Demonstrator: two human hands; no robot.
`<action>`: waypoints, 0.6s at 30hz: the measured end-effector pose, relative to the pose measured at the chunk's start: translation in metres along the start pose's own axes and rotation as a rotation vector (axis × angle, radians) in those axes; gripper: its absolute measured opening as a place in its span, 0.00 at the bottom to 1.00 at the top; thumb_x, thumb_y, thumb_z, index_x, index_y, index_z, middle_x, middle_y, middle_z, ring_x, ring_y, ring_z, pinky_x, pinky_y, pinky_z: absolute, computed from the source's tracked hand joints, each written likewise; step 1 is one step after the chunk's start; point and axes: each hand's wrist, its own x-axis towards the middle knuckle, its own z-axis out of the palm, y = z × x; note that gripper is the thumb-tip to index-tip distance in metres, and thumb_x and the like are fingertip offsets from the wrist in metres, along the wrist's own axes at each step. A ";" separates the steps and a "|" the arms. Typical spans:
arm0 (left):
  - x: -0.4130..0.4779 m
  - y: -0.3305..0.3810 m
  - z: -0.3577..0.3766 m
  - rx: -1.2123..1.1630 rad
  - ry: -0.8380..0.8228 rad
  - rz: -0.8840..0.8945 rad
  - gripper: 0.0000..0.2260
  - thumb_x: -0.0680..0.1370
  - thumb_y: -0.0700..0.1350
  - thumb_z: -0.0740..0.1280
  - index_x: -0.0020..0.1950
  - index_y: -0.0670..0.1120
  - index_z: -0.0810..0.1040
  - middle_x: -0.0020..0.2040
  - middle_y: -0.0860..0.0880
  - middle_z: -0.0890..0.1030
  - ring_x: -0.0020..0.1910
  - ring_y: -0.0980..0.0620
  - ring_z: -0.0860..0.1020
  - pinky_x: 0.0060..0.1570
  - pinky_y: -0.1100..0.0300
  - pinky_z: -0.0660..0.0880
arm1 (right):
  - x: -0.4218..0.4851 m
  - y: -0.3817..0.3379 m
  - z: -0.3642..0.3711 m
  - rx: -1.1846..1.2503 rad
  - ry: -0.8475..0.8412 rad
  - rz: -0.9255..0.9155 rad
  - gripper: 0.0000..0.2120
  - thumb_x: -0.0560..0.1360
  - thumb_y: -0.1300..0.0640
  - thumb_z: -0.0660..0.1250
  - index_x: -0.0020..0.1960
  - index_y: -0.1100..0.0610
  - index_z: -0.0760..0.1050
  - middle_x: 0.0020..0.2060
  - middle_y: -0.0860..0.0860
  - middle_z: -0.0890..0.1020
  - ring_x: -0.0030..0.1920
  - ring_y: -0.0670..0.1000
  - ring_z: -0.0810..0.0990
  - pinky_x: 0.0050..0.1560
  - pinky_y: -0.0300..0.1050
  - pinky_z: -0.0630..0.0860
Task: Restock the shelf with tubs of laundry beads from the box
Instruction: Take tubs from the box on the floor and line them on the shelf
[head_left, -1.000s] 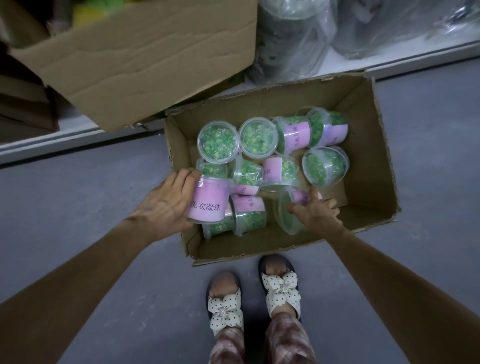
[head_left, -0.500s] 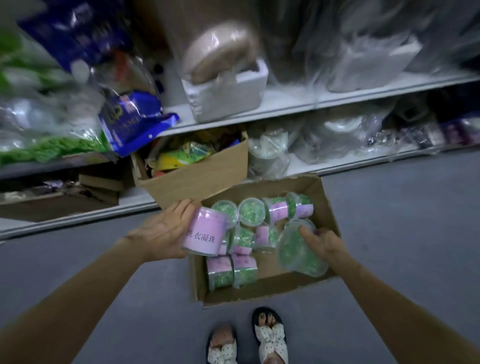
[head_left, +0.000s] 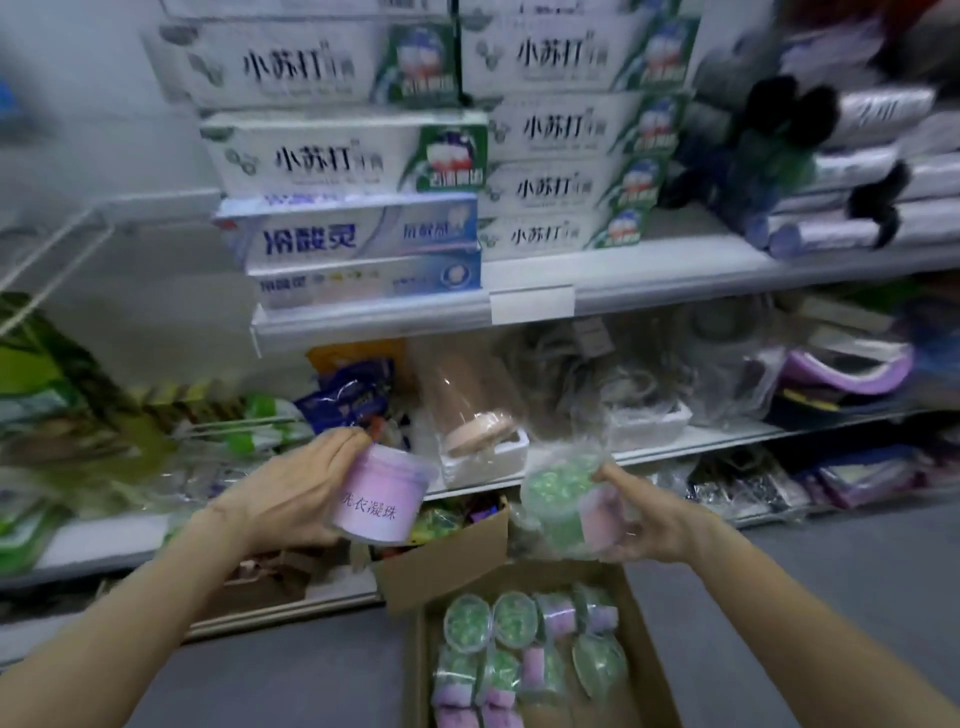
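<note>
My left hand (head_left: 283, 499) grips a clear tub with a pink label (head_left: 382, 493), held upright in front of the lower shelves. My right hand (head_left: 657, 514) holds a second tub of green laundry beads (head_left: 563, 499), tilted on its side with its lid facing left. Both tubs hang in the air above the open cardboard box (head_left: 644, 623) on the floor. Several more tubs of beads (head_left: 519, 654) lie inside the box, some upright, some on their sides. The white shelf (head_left: 675, 265) stands straight ahead.
Stacked toothpaste cartons (head_left: 363, 156) fill the upper shelf. Plastic-wrapped goods (head_left: 597, 384) crowd the middle shelf. A smaller open cardboard box (head_left: 447, 561) of snacks sticks out from the bottom shelf just behind the tub box. Grey floor (head_left: 291, 670) lies to the left and right.
Both hands have lifted their tubs up out of the box to chest height. My view has swung up from the box to the shelves.
</note>
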 end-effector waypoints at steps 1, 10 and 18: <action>-0.003 -0.010 -0.017 0.017 0.015 -0.018 0.46 0.56 0.69 0.70 0.60 0.37 0.67 0.52 0.40 0.81 0.50 0.46 0.81 0.54 0.61 0.70 | -0.017 -0.016 0.002 0.033 -0.026 -0.003 0.11 0.76 0.49 0.63 0.45 0.57 0.70 0.41 0.56 0.72 0.40 0.54 0.73 0.36 0.52 0.76; -0.032 -0.064 -0.161 0.181 0.096 -0.117 0.47 0.52 0.66 0.74 0.57 0.34 0.69 0.49 0.36 0.80 0.45 0.42 0.82 0.39 0.54 0.79 | -0.135 -0.119 0.028 0.121 -0.058 -0.223 0.18 0.66 0.46 0.70 0.46 0.58 0.74 0.42 0.56 0.76 0.42 0.55 0.74 0.39 0.48 0.73; -0.050 -0.115 -0.271 0.184 0.229 -0.205 0.51 0.39 0.54 0.81 0.56 0.36 0.68 0.43 0.39 0.80 0.37 0.45 0.82 0.29 0.59 0.78 | -0.223 -0.186 0.038 0.465 -0.196 -0.369 0.24 0.73 0.40 0.64 0.56 0.60 0.69 0.49 0.58 0.74 0.41 0.57 0.79 0.38 0.52 0.79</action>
